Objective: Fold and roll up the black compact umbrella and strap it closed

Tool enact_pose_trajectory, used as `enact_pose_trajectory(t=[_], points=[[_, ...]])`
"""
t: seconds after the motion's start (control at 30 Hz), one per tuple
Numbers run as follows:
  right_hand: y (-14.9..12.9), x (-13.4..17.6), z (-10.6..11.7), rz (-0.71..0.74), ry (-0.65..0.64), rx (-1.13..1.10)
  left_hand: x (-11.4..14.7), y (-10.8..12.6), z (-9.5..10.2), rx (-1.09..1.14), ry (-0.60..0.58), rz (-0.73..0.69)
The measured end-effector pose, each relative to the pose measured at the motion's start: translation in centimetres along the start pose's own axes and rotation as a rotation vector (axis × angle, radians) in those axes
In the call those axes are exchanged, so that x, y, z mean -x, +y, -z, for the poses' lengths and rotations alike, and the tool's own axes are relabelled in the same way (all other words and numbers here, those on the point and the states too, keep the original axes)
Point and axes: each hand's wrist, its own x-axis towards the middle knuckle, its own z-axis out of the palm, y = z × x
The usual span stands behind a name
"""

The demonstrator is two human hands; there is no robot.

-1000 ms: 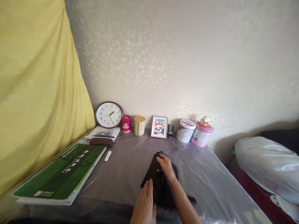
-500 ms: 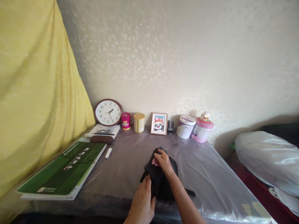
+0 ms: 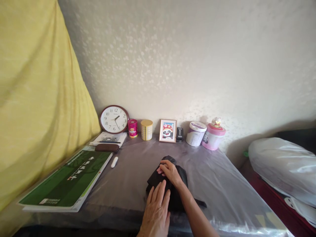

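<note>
A black fabric item (image 3: 181, 174), folded into a bundle, lies near the front of the table; its exact kind I cannot make out. One thin black strap or tail (image 3: 200, 202) pokes out at its lower right. My left hand (image 3: 158, 204) rests on the near left part of the fabric, palm down, fingers stretched out and slightly apart. Farther up the bundle is my right hand (image 3: 170, 172), its fingers loosely bent over the cloth without pinching it. Both hands and the right forearm cover much of the fabric.
The table (image 3: 128, 184) has a shiny plastic cover. On the left lie a green book (image 3: 66, 181), a brown case (image 3: 107, 147) and a small white object (image 3: 114, 162). Along the wall stand a clock (image 3: 114, 119), tins, a picture frame (image 3: 168, 130) and tubs (image 3: 196, 134).
My left hand has moved up and right, from the bundle's left edge onto its top, fingers spreading. My right hand has shifted slightly left and down over the fabric.
</note>
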Motion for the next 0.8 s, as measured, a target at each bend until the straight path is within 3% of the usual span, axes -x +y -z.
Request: enact_pose_trajectory(t=[0.1, 0.27, 0.37, 0.53, 0.67, 0.8], points=[[0.2, 0.0, -0.2, 0.082, -0.060, 0.125, -0.5, -0.5, -0.8, 0.022, -0.086, -0.031], [-0.5, 1.9, -0.1, 0.339, -0.179, 0.325, -0.9, -0.4, -1.0, -0.005, -0.279, 0.143], [-0.5, 3.2, 0.4, 0.492, -0.147, 0.439, -1.3, -0.1, -0.4, 0.002, -0.371, 0.215], [0.7, 2.7, 1.3, 0.589, -0.107, 0.526, -1.2, -0.6, -1.7, 0.049, -0.310, 0.241], [1.0, 0.8, 1.7, 0.561, -0.114, 0.595, -0.7, -1.4, -3.6, 0.082, -0.283, 0.224], [1.2, -1.3, 2.2, 0.535, -0.065, 0.646, -0.6, -1.4, -4.0, 0.061, -0.305, 0.299]])
